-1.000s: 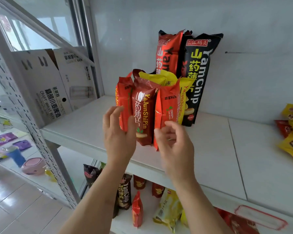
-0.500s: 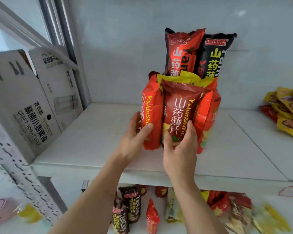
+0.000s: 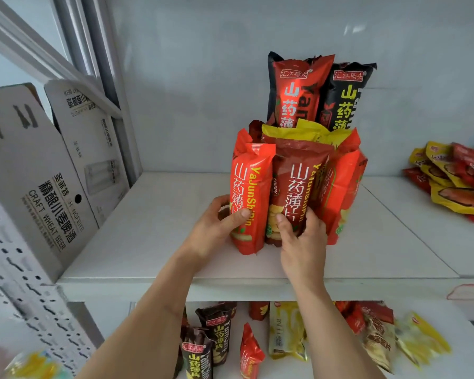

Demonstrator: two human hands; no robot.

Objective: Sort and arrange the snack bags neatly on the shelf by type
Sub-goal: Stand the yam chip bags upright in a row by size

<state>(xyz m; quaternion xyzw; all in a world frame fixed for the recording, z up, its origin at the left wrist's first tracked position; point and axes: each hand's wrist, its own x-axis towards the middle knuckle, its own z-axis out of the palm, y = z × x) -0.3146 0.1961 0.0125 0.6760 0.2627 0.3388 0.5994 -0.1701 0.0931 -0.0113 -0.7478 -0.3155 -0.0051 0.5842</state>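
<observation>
A cluster of upright yam-chip bags stands on the white shelf (image 3: 153, 228). My left hand (image 3: 216, 228) grips the lower part of the bright orange-red bag (image 3: 253, 184) at the cluster's left. My right hand (image 3: 298, 236) holds the base of the dark red bag (image 3: 298, 176) beside it. More orange bags (image 3: 342, 181) and a yellow bag (image 3: 304, 131) stand behind and to the right. Two taller bags, one red (image 3: 296, 91) and one black (image 3: 345, 97), lean on the back wall.
Grey beer cartons (image 3: 39, 173) stand at the shelf's left end. A pile of flat yellow and red packets (image 3: 454, 181) lies at the right. The lower shelf holds several loose snack bags (image 3: 285, 332). A perforated shelf post (image 3: 19, 283) runs down the left.
My hands have closed on the front bags, the left on the orange one and the right on the dark red one. The cluster now stands more squarely upright; my view has shifted closer.
</observation>
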